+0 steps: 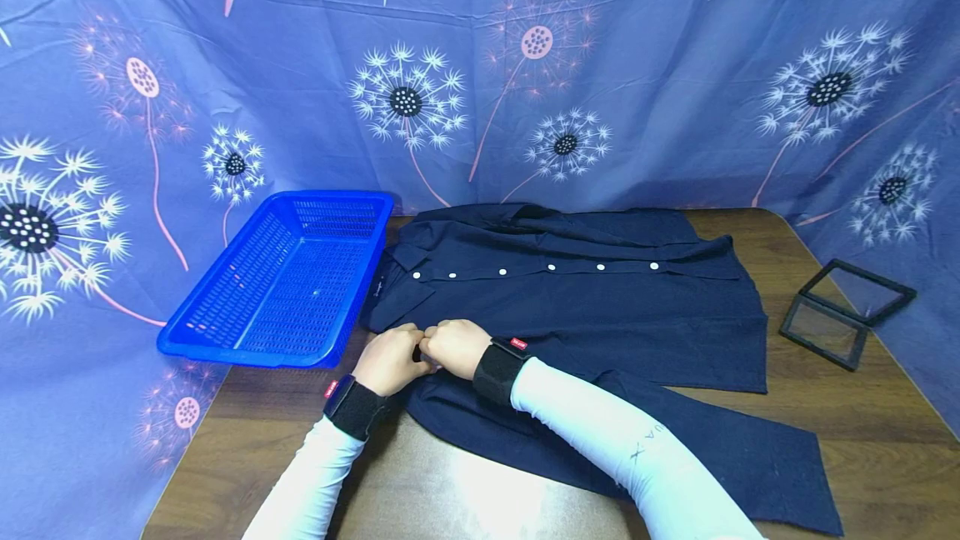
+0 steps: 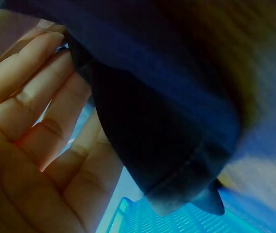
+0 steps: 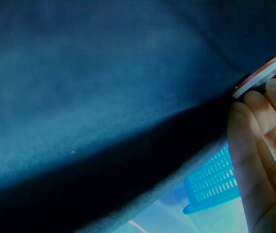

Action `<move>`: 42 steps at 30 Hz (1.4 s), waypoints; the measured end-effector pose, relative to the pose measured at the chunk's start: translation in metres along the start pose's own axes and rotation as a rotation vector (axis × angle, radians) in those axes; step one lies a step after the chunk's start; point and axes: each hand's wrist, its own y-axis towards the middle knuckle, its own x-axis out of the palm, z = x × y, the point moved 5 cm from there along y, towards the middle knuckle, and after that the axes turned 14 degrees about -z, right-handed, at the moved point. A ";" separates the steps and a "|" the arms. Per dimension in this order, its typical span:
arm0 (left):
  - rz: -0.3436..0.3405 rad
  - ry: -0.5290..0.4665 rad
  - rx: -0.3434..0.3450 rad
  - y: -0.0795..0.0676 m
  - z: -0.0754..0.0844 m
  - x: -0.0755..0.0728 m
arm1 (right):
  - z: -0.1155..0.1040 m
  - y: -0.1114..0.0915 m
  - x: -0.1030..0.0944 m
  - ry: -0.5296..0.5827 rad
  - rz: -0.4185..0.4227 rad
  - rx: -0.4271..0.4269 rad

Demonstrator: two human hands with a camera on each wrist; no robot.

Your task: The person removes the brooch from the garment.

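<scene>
A navy button-up shirt point(image 1: 570, 315) with white buttons lies spread on the table, its collar towards the left. Both hands meet at its near shoulder. The left hand point(image 1: 386, 358) has bent fingers at the dark cloth point(image 2: 162, 116), which it appears to pinch; the fingertips are partly hidden. Against it, the right hand point(image 1: 459, 347) curls its fingers. In the right wrist view, those fingers hold a thin red-and-white piece point(image 3: 263, 74) with a curved edge, set against the cloth. Its kind cannot be made out, and its far end is cut off.
A blue plastic basket point(image 1: 341, 354) stands left of the shirt, close to the collar. To the right, an open black hinged frame with clear panes point(image 1: 825, 330) lies on the wooden table point(image 1: 892, 432). A dandelion-print curtain point(image 1: 645, 48) hangs behind.
</scene>
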 end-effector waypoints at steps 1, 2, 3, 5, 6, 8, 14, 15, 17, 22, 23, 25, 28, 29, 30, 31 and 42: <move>-0.002 -0.003 -0.002 0.000 0.000 0.000 | 0.000 0.000 0.000 0.000 0.002 0.000; -0.005 -0.005 -0.004 0.000 0.000 0.000 | 0.000 0.000 -0.001 0.000 0.005 0.000; -0.009 -0.007 -0.005 0.000 0.000 0.000 | 0.000 0.000 -0.001 0.002 0.007 0.001; -0.011 -0.008 -0.007 0.000 0.001 0.000 | 0.001 0.000 -0.001 0.004 0.006 0.000; -0.013 -0.007 -0.008 0.000 0.001 0.000 | 0.001 0.000 -0.001 0.002 0.005 0.001; -0.010 -0.004 -0.007 0.000 0.001 -0.001 | 0.001 0.000 -0.001 0.005 -0.003 0.001; 0.009 -0.002 0.005 -0.001 0.002 0.000 | 0.003 0.001 0.001 0.014 -0.028 0.020; 0.008 -0.002 0.005 -0.001 0.001 0.000 | 0.003 0.001 0.001 0.016 -0.030 0.022; 0.004 -0.002 0.002 -0.001 0.001 0.000 | 0.003 0.001 0.001 0.020 -0.036 0.026; -0.017 -0.003 -0.008 -0.001 0.002 0.000 | 0.004 0.000 0.001 0.030 -0.031 0.023; -0.019 -0.001 -0.008 -0.001 0.002 0.000 | 0.004 0.000 0.001 0.031 -0.029 0.021; -0.023 0.002 -0.008 -0.001 0.002 0.000 | 0.004 0.000 0.001 0.041 -0.023 0.018; -0.028 0.007 -0.005 -0.001 0.002 0.000 | 0.005 -0.001 0.001 0.066 -0.011 0.016; -0.028 0.008 -0.005 -0.001 0.002 0.000 | 0.006 -0.001 0.001 0.081 -0.008 0.017; -0.028 0.009 -0.004 -0.001 0.002 0.000 | 0.006 -0.002 0.001 0.094 -0.004 0.018; -0.028 0.011 -0.003 -0.001 0.002 0.000 | 0.007 -0.002 0.000 0.097 -0.004 0.017; -0.025 0.012 0.025 -0.001 0.001 0.000 | 0.011 -0.010 -0.007 0.126 0.005 0.011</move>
